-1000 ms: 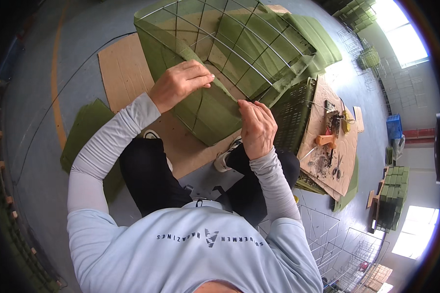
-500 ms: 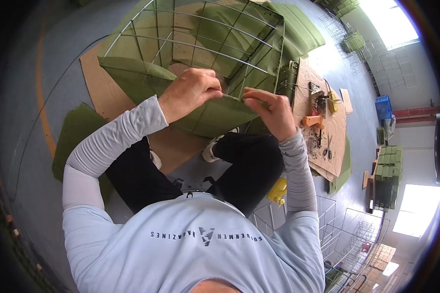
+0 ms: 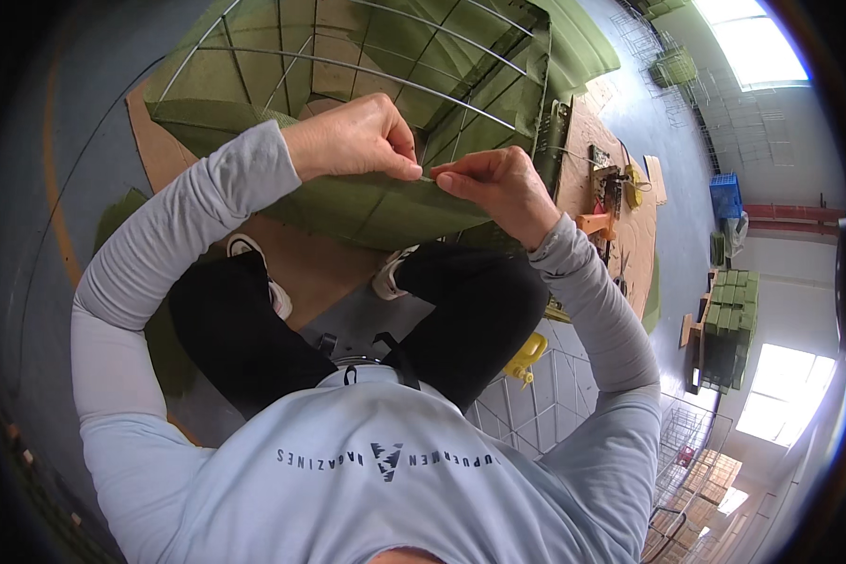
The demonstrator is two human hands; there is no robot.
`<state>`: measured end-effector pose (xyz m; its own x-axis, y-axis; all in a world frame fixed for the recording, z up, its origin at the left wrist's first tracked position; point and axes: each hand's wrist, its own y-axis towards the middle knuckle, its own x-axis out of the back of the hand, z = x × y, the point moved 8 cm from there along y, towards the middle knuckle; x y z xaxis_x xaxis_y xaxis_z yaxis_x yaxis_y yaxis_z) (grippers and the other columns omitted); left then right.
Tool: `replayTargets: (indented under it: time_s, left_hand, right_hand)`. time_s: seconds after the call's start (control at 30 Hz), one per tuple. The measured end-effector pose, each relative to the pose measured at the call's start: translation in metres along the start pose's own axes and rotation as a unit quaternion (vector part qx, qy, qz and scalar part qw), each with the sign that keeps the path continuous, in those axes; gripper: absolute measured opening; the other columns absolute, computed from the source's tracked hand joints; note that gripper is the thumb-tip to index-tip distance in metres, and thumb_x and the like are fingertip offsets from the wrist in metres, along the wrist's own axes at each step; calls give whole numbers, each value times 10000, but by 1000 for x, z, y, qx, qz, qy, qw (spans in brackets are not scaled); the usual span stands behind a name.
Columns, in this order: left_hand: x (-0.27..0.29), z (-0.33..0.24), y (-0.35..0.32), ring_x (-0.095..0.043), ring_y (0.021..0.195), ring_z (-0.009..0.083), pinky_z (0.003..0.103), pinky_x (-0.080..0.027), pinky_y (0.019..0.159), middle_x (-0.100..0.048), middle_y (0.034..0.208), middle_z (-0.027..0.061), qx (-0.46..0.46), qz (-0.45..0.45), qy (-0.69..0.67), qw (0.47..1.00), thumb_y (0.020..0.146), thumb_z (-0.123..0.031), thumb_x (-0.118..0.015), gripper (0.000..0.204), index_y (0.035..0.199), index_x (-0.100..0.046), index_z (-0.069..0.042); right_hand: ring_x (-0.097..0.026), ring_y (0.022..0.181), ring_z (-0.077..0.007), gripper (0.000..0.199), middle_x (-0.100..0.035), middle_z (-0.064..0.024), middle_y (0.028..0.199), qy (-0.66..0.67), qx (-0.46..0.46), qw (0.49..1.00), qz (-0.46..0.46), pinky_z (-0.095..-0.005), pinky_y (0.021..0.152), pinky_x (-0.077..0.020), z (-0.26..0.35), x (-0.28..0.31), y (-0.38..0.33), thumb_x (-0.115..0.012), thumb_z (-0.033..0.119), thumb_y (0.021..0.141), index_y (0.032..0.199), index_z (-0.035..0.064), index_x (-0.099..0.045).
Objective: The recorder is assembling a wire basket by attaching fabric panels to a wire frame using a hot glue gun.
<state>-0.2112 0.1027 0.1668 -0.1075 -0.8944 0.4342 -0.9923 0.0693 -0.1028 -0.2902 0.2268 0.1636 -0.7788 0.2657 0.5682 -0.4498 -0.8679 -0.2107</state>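
Observation:
In front of me is a wire frame basket (image 3: 385,75), its thin metal grid lined with green mesh fabric (image 3: 362,211). Part of the mesh is folded over the near rim and hangs on my side. My left hand (image 3: 352,139) is closed in a pinch on the edge of the mesh at that rim. Just right of it, my right hand (image 3: 503,188) pinches the same edge, thumb and forefinger together. The two sets of fingertips almost meet. Whether they also grip the rim wire or something small is hidden.
A cardboard sheet (image 3: 634,254) to my right bears an orange-handled tool (image 3: 594,224) and a yellow item (image 3: 634,188). A yellow object (image 3: 526,357) lies beside my right thigh, near bare wire frames (image 3: 536,404). Farther right are a blue crate (image 3: 725,195) and stacked green baskets (image 3: 733,305).
My right fingertips have moved left along the mesh edge, narrowing the gap to my left hand's. My elbows are spread wider, and the whole view has shifted slightly.

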Motion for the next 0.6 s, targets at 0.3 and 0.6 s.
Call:
replayTargets:
  time_s: [0.3, 0.6]
  left_hand:
    - [5, -4, -15, -569, 675, 150, 304, -449, 622, -600, 740, 48, -139, -122, 41, 982, 805, -148, -720, 161, 805, -693, 11]
    - [-12, -26, -33, -564, 775, 276, 390, -461, 690, -522, 786, 96, -239, -216, 230, 918, 828, -161, -670, 182, 760, -604, -5]
  right_hand:
    - [-679, 700, -254, 173, -688, -121, 807, -179, 253, 931, -193, -331, 629, -521, 43, -17, -40, -672, 81, 816, 978, 21, -673]
    - [-639, 696, -329, 96, -647, -151, 782, -212, 228, 934, -175, -371, 581, -496, 41, -19, -37, -643, 102, 841, 910, 35, -639]
